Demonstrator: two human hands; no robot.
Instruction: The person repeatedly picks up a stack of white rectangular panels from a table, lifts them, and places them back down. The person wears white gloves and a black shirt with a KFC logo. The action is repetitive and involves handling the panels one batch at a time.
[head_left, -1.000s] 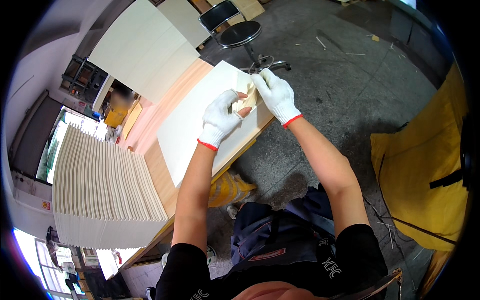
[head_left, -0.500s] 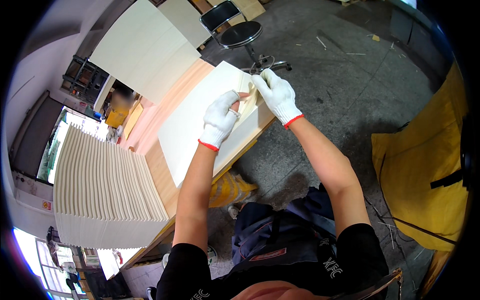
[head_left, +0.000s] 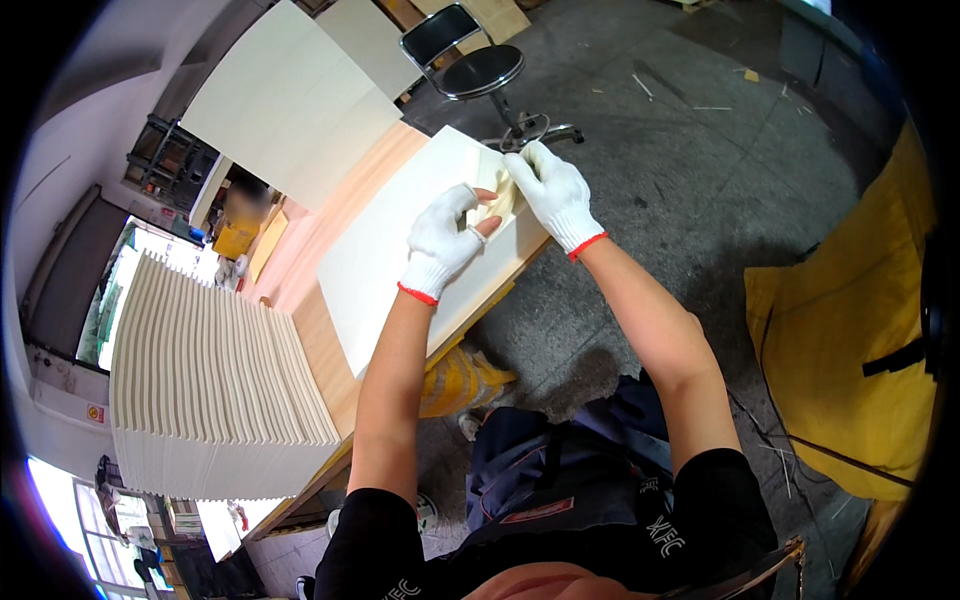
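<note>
A white flat board [head_left: 395,240] lies on the wooden workbench [head_left: 325,335]. Along its right end runs a crumpled, cream-coloured strip [head_left: 505,197], possibly tape; its exact kind is not clear. My left hand [head_left: 441,240], in a white knit glove with bare thumb and forefinger tips, rests over the board. Its thumb and forefinger are apart, beside the strip. My right hand [head_left: 553,190], gloved in white with a red cuff, is closed at the far right corner, pinching the strip's edge; its fingertips are partly hidden.
A tall stack of pale boards [head_left: 215,370] stands on the bench at left. Behind the bench leans a large pale panel [head_left: 290,100]. A black swivel chair [head_left: 483,72] stands beyond the far end. Yellow cloth [head_left: 840,350] hangs at right. Another person [head_left: 243,215] is at far left.
My left thumb has moved away from the forefinger, widening the gap between them and showing more of the strip. My right hand has stayed almost still.
</note>
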